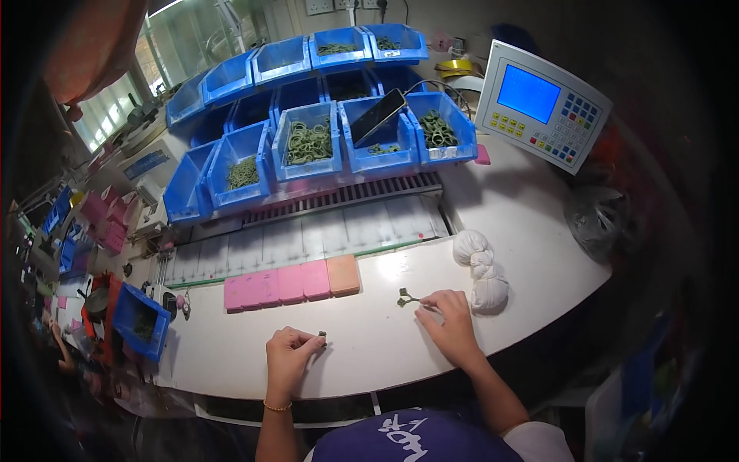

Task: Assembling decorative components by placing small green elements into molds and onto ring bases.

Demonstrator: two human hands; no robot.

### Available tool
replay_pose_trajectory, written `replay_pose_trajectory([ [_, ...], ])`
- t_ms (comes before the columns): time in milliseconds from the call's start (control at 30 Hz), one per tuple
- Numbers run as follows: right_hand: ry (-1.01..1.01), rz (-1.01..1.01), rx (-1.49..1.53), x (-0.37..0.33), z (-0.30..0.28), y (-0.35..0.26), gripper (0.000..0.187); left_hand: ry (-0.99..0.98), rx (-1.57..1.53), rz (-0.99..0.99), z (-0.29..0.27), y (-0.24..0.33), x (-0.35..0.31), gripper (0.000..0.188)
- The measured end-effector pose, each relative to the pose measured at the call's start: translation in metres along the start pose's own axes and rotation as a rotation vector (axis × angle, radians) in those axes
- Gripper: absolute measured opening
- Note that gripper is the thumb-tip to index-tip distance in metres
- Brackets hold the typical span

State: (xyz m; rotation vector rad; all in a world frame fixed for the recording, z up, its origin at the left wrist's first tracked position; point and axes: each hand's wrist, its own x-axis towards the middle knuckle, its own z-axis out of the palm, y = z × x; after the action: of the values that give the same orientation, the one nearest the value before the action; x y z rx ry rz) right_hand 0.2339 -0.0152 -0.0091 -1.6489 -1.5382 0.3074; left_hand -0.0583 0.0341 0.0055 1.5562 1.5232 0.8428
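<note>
Above the white tabletop (369, 354), my left hand (288, 356) is closed in a pinch round a small dark-green piece (322, 335); its far end pokes out past the thumb and fingertip. To the right, my right hand (454, 327) pinches the stem of a branched green piece (403, 297) with rounded lobes, which points left. The kind of either piece is too small to make out. Just beyond the right hand lies a knotted white cloth bundle (481, 269). A row of pink blocks (265, 289) with an orange block (343, 275) at its right end sits beyond the left hand.
Tiered blue bins (308, 165) stand at the back, several holding green rings and small pieces. A dark phone (377, 115) leans in one. A control panel with a blue screen (543, 100) rises at right, above a dark plastic bag (596, 219). Another blue bin (141, 322) hangs at left.
</note>
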Motion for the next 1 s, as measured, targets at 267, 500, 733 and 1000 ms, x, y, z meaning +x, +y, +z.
replay_pose_trajectory([
  [267,0.067,-0.001,-0.083,0.007,0.017,0.013,0.019,-0.031,-0.101,-0.035,0.01,-0.007,0.001,0.015],
  [500,0.033,-0.045,-0.154,0.019,0.014,0.013,0.017,0.184,0.129,0.228,0.013,-0.014,0.002,0.011],
  [733,0.042,-0.147,-0.094,0.022,0.017,0.006,0.014,0.08,-0.136,0.283,0.044,0.013,-0.024,0.006],
  [1000,-0.07,0.064,0.201,0.001,0.039,-0.015,0.009,-0.406,-0.957,-0.458,0.08,0.038,-0.046,0.037],
])
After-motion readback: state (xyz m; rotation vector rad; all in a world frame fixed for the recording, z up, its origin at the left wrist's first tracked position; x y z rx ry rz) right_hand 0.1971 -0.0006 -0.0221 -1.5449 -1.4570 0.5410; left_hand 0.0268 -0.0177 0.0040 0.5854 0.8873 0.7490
